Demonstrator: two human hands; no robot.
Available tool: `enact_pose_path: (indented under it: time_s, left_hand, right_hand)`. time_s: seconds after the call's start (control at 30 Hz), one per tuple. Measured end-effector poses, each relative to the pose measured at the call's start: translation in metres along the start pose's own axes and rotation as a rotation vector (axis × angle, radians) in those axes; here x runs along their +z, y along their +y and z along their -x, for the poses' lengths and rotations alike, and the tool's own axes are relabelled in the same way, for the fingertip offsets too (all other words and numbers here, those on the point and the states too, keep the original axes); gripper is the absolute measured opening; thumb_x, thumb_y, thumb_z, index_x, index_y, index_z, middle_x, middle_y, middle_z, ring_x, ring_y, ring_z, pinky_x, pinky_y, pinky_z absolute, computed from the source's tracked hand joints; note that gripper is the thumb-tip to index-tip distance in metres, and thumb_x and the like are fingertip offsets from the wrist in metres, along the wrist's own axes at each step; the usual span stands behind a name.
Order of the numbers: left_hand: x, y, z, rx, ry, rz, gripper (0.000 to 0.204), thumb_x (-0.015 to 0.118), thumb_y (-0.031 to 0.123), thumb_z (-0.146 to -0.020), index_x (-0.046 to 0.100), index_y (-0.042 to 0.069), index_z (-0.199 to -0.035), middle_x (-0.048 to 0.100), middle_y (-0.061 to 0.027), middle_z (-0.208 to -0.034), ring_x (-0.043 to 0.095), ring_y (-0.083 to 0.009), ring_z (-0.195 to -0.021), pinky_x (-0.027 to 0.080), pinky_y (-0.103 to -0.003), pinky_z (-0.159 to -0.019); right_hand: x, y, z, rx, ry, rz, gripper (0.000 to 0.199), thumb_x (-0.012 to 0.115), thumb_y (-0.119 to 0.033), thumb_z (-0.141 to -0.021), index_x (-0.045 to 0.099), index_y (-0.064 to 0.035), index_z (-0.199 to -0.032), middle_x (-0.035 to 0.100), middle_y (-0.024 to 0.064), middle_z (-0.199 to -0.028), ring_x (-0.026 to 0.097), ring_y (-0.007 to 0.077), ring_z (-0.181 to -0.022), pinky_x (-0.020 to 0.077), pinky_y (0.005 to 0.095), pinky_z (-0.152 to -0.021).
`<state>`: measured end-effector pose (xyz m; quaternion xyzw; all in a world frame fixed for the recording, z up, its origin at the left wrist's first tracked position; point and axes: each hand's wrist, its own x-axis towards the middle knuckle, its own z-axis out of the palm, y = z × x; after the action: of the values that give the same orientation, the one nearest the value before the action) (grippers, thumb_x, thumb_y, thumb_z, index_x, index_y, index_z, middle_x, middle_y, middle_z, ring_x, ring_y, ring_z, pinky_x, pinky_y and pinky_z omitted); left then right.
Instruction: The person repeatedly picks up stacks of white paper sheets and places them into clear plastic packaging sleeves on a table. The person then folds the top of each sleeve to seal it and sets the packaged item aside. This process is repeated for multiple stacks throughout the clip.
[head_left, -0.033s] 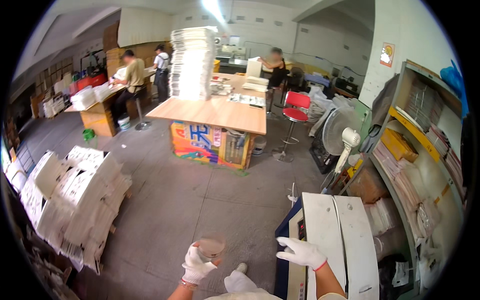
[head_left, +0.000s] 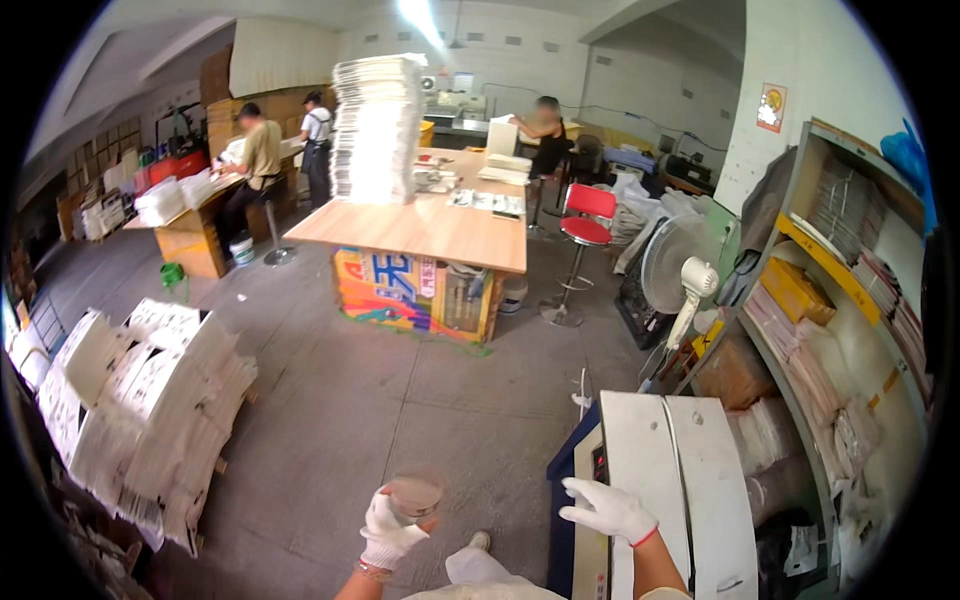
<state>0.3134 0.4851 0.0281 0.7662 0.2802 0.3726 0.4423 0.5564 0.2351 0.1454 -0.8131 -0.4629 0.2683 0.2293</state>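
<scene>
My left hand (head_left: 388, 532), in a white glove with bare fingertips, is held low in front of me over the floor. Its fingers and thumb curve round a round, see-through, brownish thing (head_left: 415, 494), too blurred to tell its kind. At the right, my gloved right hand (head_left: 608, 512) hovers over or rests on a white-topped machine (head_left: 640, 440); contact I cannot tell. Its fingers are stretched out and apart, with nothing in them. Close to those fingertips, a small panel with a red light (head_left: 600, 463) shows on the machine's side.
Stacked printed sheets (head_left: 150, 400) stand left on pallets. A wooden table (head_left: 410, 228) with a tall paper pile (head_left: 375, 130) is ahead. A red stool (head_left: 585, 231), a white fan (head_left: 668, 265) and loaded shelves (head_left: 800, 240) line the right. Three people sit or stand farther back.
The whole view has shifted slightly, with the table and stacks a little farther left. Both hands keep nearly the same pose, and the left still holds the round thing.
</scene>
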Motion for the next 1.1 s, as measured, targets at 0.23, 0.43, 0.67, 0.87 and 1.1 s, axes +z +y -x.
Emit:
enact_pose_path:
  time_s: [0.23,0.43,0.67,0.87,1.1]
  left_hand:
    - [0.085,0.008,-0.149,-0.068,0.036,0.225,0.087,0.088,0.034,-0.051,0.045,0.000,-0.119,0.057,-0.0094,-0.110,0.058,-0.0214,-0.099,0.048,-0.034,-0.085]
    - [0.124,-0.018,-0.288,-0.045,0.124,0.257,0.084,0.088,0.032,-0.053,0.045,0.003,-0.119,0.057,-0.0061,-0.106,0.057,-0.0187,-0.097,0.047,-0.033,-0.084]
    - [0.189,-0.045,-0.482,0.032,0.149,0.173,0.075,0.086,0.031,-0.055,0.049,0.002,-0.113,0.059,-0.0082,-0.102,0.059,-0.0194,-0.091,0.049,-0.033,-0.080]
    - [0.275,-0.046,-0.641,0.112,0.114,0.182,0.077,0.086,0.036,-0.057,0.048,0.001,-0.115,0.059,-0.0077,-0.104,0.059,-0.0198,-0.093,0.048,-0.033,-0.082]
    - [0.396,-0.047,-0.783,0.008,0.100,0.240,0.079,0.085,0.038,-0.058,0.047,-0.001,-0.116,0.058,-0.0081,-0.104,0.058,-0.0203,-0.094,0.048,-0.034,-0.081]
  right_hand:
    - [-0.087,0.109,-0.092,0.120,0.194,-0.092,0.067,0.063,-0.041,-0.082,0.041,0.0029,-0.127,0.058,0.0218,-0.112,0.060,0.0290,-0.097,0.0464,0.0350,-0.084]
    - [-0.154,0.130,-0.244,-0.056,0.215,-0.183,0.064,0.065,-0.036,-0.082,0.041,0.0016,-0.128,0.059,0.0193,-0.111,0.063,0.0228,-0.089,0.0488,0.0316,-0.078]
    - [-0.230,0.202,-0.408,-0.077,0.314,-0.265,0.061,0.066,-0.029,-0.083,0.040,0.0025,-0.128,0.059,0.0189,-0.108,0.064,0.0202,-0.083,0.0495,0.0309,-0.076]
    - [-0.322,0.249,-0.519,0.050,0.363,-0.432,0.059,0.066,-0.025,-0.083,0.041,0.0018,-0.129,0.060,0.0162,-0.109,0.061,0.0176,-0.088,0.0478,0.0299,-0.079]
    - [-0.436,0.341,-0.670,-0.008,0.481,-0.643,0.053,0.064,-0.015,-0.084,0.042,0.0026,-0.128,0.059,0.0145,-0.108,0.059,0.0147,-0.093,0.0487,0.0272,-0.079]
